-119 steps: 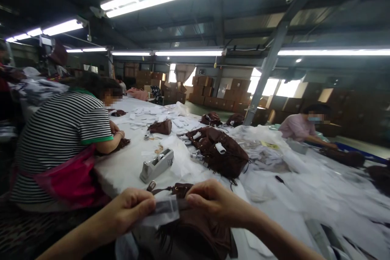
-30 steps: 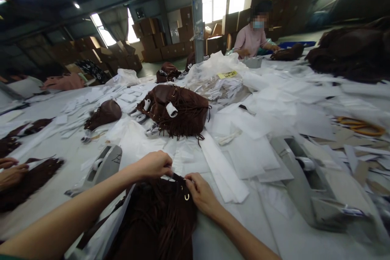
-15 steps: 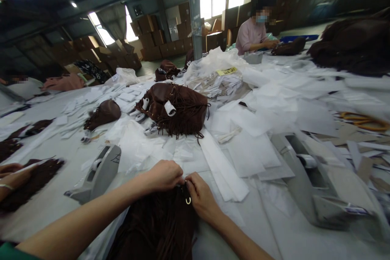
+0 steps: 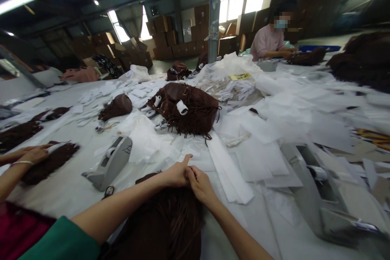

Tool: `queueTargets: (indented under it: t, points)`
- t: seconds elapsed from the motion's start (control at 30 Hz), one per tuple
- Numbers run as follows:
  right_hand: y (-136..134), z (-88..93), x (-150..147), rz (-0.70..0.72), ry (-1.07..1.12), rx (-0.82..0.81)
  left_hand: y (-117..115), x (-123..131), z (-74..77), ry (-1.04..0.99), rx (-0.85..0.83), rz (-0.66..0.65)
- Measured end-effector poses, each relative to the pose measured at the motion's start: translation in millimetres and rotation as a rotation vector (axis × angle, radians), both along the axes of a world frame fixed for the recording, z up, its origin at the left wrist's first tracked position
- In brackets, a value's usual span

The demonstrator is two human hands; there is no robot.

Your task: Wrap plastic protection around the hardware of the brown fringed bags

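Note:
A dark brown fringed bag (image 4: 167, 223) lies on the table right before me, its long fringe hanging toward me. My left hand (image 4: 178, 174) is at the bag's far edge, one digit pointing up and the other fingers curled. Pressed against it from the right is my right hand (image 4: 199, 183), thumb and fingers pinched together. What sits between the two hands is hidden by the fingers. A small dark buckle (image 4: 109, 191) shows to the left of my left forearm.
Grey tape dispensers stand left (image 4: 111, 164) and right (image 4: 323, 195). Another fringed bag (image 4: 189, 109) with white-wrapped hardware lies ahead, among white paper sheets (image 4: 258, 158). At left, a co-worker's hands (image 4: 33, 155) touch a brown piece. A masked person (image 4: 269, 42) works across the table.
My view has swung left. My hands have closed together, and the gold hook that showed beside the right one is now out of sight. A left digit now points up.

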State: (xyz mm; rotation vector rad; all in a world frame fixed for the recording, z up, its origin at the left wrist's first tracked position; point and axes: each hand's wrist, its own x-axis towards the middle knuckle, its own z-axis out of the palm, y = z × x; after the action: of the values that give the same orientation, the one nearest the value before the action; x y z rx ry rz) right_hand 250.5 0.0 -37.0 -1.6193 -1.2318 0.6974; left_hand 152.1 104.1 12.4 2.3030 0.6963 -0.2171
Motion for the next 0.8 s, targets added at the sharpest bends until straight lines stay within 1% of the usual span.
queueTargets:
  t: [0.1, 0.17, 0.23, 0.27, 0.33, 0.4, 0.47, 0.5, 0.53, 0.6, 0.63, 0.7, 0.77, 0.8]
  points:
    - [-4.0, -4.6, -7.4, 0.035, 0.02, -0.001, 8.9, -12.9, 16.6, 0.058, -0.207, 0.068]
    - [-8.0, -9.2, -9.7, 0.027, 0.025, 0.011, 15.3, -24.5, 29.8, 0.084, -0.402, 0.103]
    - [-10.7, -12.1, -10.7, 0.018, 0.046, 0.036, 21.8, -39.3, 45.4, 0.051, -0.58, 0.163]
    - [-11.4, -12.7, -10.9, 0.019, 0.062, 0.045, 24.8, -48.4, 54.2, 0.028, -0.639, 0.195]
    - [-11.8, -12.8, -11.4, 0.022, 0.088, 0.047, 30.4, -71.9, 73.0, -0.026, -0.697, 0.261]
    - [-11.3, -12.3, -12.1, 0.019, 0.097, 0.042, 35.0, -105.4, 91.1, -0.067, -0.731, 0.309]
    - [-9.8, -11.4, -13.4, -0.007, 0.088, 0.043, 37.9, -151.9, 106.1, -0.093, -0.794, 0.33]
    - [-8.7, -10.7, -14.4, -0.026, 0.08, 0.04, 38.3, -180.5, 112.4, -0.091, -0.83, 0.331]
    - [-7.3, -9.6, -15.7, -0.045, 0.074, 0.034, 37.5, -212.5, 118.3, -0.083, -0.85, 0.337]
    - [-4.5, -6.7, -19.4, -0.077, 0.058, 0.013, 30.4, -284.8, 130.9, -0.079, -0.838, 0.391]
    - [-3.4, -5.1, -21.7, -0.089, 0.046, -0.001, 23.4, -323.8, 138.5, -0.075, -0.825, 0.439]
    - [-1.9, -3.1, -26.4, -0.12, 0.01, -0.035, 1.6, -402.3, 157.8, -0.088, -0.777, 0.574]
    - [-1.1, -3.9, -29.0, -0.166, -0.045, -0.071, -28.9, -474.1, 181.3, -0.138, -0.704, 0.728]
    - [-0.3, -5.0, -28.9, -0.187, -0.079, -0.086, -46.0, -504.6, 193.4, -0.173, -0.657, 0.804]
